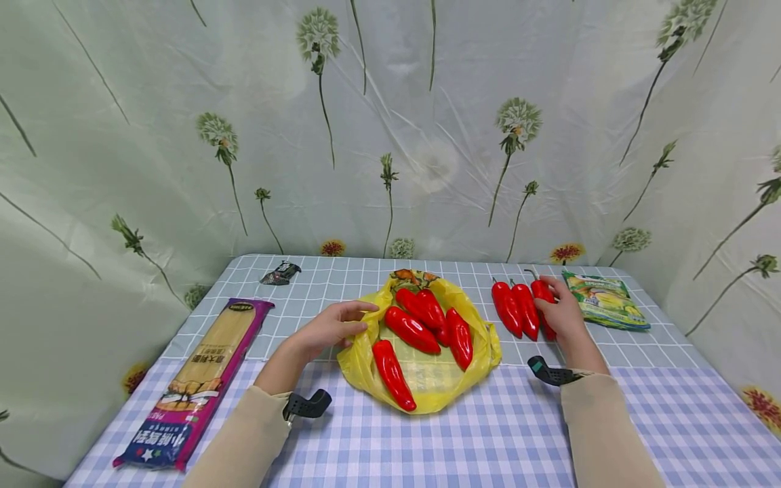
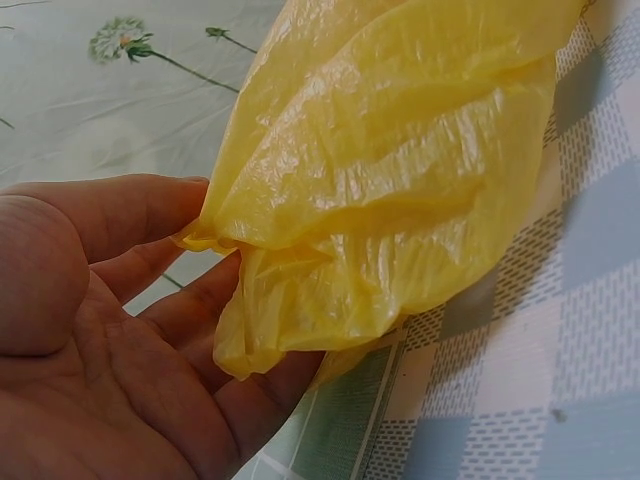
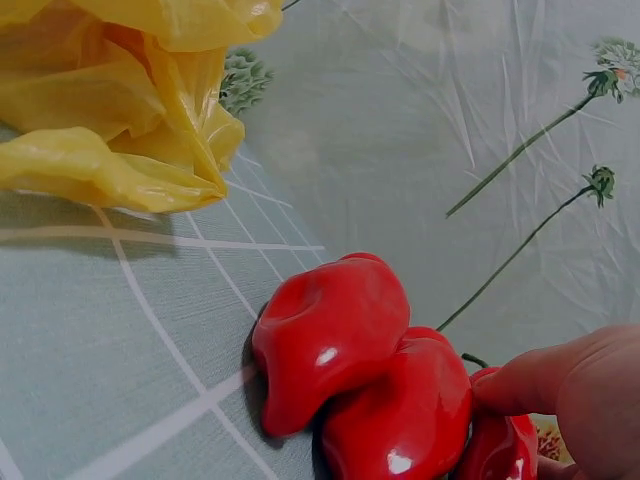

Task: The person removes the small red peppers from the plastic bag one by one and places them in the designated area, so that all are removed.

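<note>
My left hand (image 1: 332,327) holds the rim of a yellow plastic bag (image 2: 380,190) between thumb and fingers, at the bag's left side. The bag lies wide open, with several glossy red peppers (image 1: 411,331) inside. To the right of it, three more red peppers lie side by side on the table. My right hand (image 1: 563,313) grips the rightmost one, a red pepper (image 1: 542,293) with a dark curved stem, thumb on its near side; most of the fingers are hidden in the right wrist view. The left and middle peppers (image 3: 335,335) are beside it, untouched by the hand.
A green and yellow packet (image 1: 607,301) lies just right of my right hand. On the left is a long purple-edged pasta pack (image 1: 210,366). A small black wrapper (image 1: 281,273) sits at the back left. A flowered curtain (image 1: 427,135) hangs behind the table.
</note>
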Demonstrator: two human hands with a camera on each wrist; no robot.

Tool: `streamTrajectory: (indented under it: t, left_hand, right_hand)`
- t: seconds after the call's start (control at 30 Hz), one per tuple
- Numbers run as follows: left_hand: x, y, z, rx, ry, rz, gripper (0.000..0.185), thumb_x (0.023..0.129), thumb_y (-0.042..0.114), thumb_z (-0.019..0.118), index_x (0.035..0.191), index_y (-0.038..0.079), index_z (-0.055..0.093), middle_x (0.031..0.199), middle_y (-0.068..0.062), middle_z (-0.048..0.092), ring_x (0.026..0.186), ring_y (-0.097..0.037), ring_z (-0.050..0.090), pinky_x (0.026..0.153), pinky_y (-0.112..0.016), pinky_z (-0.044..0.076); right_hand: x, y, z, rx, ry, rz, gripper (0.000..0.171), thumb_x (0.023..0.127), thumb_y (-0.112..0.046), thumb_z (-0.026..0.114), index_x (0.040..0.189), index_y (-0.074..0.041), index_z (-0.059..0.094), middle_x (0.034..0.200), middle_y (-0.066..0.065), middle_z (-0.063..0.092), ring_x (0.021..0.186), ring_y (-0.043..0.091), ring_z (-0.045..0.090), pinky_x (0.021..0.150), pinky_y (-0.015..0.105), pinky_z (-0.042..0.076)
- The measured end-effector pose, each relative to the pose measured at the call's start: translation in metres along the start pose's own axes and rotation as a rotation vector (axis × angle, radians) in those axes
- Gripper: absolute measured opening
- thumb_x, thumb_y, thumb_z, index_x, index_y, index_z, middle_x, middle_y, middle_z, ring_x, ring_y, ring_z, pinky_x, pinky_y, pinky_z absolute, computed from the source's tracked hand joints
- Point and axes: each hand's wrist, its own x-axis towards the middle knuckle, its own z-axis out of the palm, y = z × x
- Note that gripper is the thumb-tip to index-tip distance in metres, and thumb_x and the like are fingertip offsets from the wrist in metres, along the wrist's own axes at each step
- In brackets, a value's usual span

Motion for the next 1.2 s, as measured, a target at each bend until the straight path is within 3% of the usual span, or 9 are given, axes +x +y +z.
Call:
streamTrajectory:
  t: [0.47,0.77,1.2]
  left_hand:
    - [0.001,0.000,0.001,-0.001,0.000,-0.003,0.039,0.098,0.016,0.060,0.137,0.018,0.059,0.143,-0.015,0.052,0.077,-0.017,0.050,0.067,-0.024,0.045]
    - [0.000,0.000,0.002,0.005,0.001,-0.003,0.039,0.098,0.016,0.060,0.137,0.019,0.059,0.142,-0.015,0.053,0.074,-0.018,0.049,0.066,-0.024,0.045]
    - [0.001,-0.001,0.002,0.008,0.006,-0.016,0.038,0.098,0.016,0.061,0.136,0.019,0.060,0.144,-0.014,0.052,0.080,-0.017,0.052,0.067,-0.024,0.045]
  right_hand:
    - [0.002,0.003,0.000,-0.010,-0.019,0.018,0.058,0.103,-0.014,0.045,0.158,-0.019,0.028,0.164,0.021,0.022,0.146,0.043,0.027,0.114,0.055,0.037]
    - [-0.001,0.001,0.006,-0.021,-0.028,0.014,0.058,0.103,-0.027,0.049,0.158,-0.016,0.030,0.162,0.022,0.027,0.145,0.043,0.029,0.113,0.056,0.038]
    - [-0.002,-0.006,0.021,-0.048,-0.039,0.029,0.061,0.101,-0.022,0.055,0.157,-0.018,0.031,0.161,0.022,0.029,0.143,0.044,0.031,0.108,0.057,0.043]
